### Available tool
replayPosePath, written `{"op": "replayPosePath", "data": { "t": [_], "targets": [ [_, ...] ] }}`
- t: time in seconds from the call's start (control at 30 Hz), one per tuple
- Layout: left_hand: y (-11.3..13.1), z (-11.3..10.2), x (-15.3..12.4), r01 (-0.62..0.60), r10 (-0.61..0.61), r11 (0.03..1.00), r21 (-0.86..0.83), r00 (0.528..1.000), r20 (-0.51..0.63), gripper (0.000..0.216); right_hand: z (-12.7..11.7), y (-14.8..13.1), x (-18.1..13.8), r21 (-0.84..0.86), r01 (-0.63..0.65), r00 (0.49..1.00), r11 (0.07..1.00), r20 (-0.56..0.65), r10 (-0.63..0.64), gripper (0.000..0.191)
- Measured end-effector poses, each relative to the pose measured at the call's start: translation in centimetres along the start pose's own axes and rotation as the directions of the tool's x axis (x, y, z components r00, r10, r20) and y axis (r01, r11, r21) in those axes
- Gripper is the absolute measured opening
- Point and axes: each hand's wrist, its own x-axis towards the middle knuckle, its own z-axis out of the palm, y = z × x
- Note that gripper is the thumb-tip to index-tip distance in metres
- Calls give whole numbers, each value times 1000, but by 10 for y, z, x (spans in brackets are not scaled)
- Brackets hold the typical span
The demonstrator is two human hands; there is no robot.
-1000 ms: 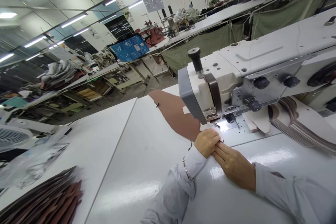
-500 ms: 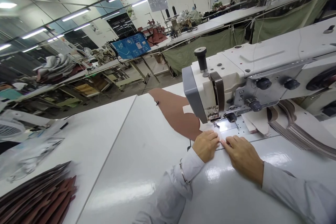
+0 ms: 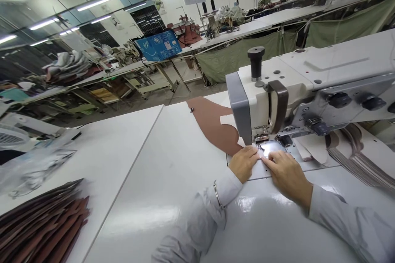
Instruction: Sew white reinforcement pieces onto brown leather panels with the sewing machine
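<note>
My left hand [image 3: 243, 163] and my right hand [image 3: 285, 174] press together on a pale fabric edge [image 3: 251, 148] at the front of the sewing machine [image 3: 262, 90]. That edge joins a flat brown leather piece [image 3: 212, 123], which lies on the white table and runs back to the left. The pale edge sits just before the presser foot [image 3: 261, 136] on the lit needle plate [image 3: 271, 147]. The fingers hide most of the seam area. A metal bangle [image 3: 217, 194] circles my left wrist.
Striped layered pieces [image 3: 354, 160] pile up right of the machine. A stack of brown cut pieces [image 3: 46, 230] and a clear plastic bag [image 3: 37, 168] lie at the left on the white table [image 3: 123, 172]. Rows of workbenches with machines stand behind.
The whole view has swung, so the machine sits further right. My right hand's fingers have moved in close to my left hand at the pale edge.
</note>
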Motion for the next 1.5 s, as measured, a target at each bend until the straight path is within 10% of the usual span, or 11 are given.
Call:
{"op": "replayPosePath", "data": {
  "t": [1.07, 1.23, 1.5],
  "targets": [
    [-6, -16, 14, 162, -179, 982, 97, 961, 209, 28, 7, 6, 0, -70, -53, 999, 996, -4, 53, 24],
    [-17, -35, 29, 169, -286, 937, 307, 876, 389, 65, 12, 12, -4, -87, -5, 1000, 996, -13, 4, 23],
    [-40, -26, 41, 376, -410, 912, 166, 861, 300, 26, 16, 17, -6, -110, 40, 997, 993, -57, -46, 25]
  ]
}}
